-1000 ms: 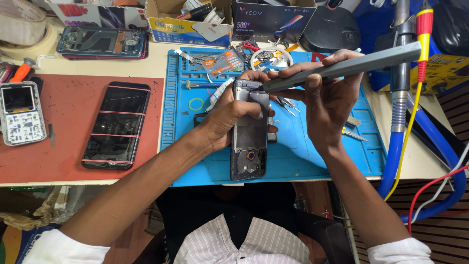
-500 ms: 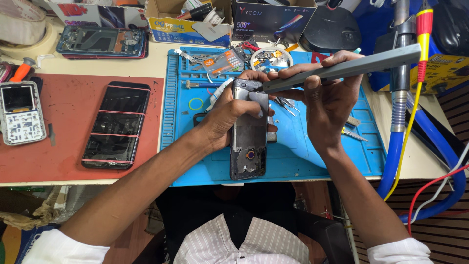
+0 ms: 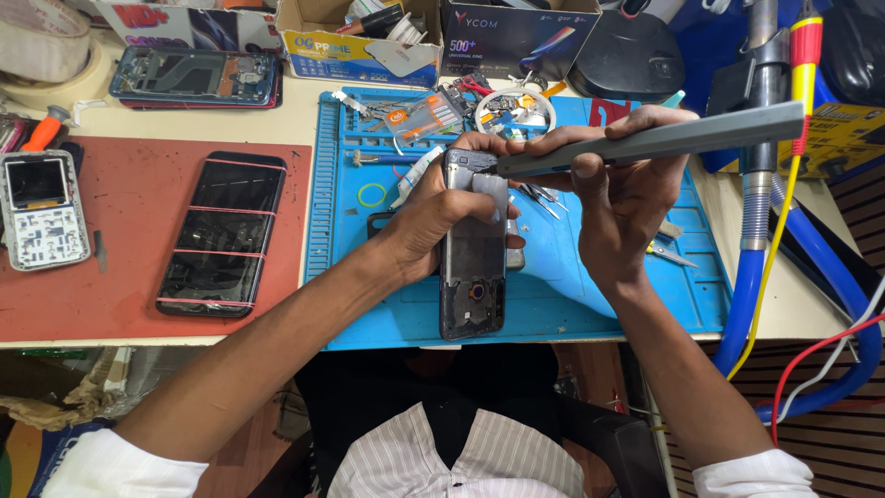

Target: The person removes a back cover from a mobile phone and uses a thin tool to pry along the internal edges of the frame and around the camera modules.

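My left hand [image 3: 442,207] grips an opened dark phone frame [image 3: 473,267], holding it upright over the blue work mat [image 3: 572,295]. A pale strip of cloth or tape lies across the frame's upper part. My right hand [image 3: 618,194] holds a long grey flat tool [image 3: 664,140]. The tool's left tip rests at the top edge of the phone frame, and its handle points right. Both hands meet above the middle of the mat.
A black phone with pink bands [image 3: 224,235] and a small opened keypad phone [image 3: 41,210] lie on the red mat [image 3: 120,304] at left. Another phone frame [image 3: 194,76], boxes and a round parts dish [image 3: 514,111] sit behind. Blue hoses and wires [image 3: 784,249] hang right.
The grey tool has tilted slightly and its tip has shifted a little at the top of the phone frame. Both hands otherwise stay in place.
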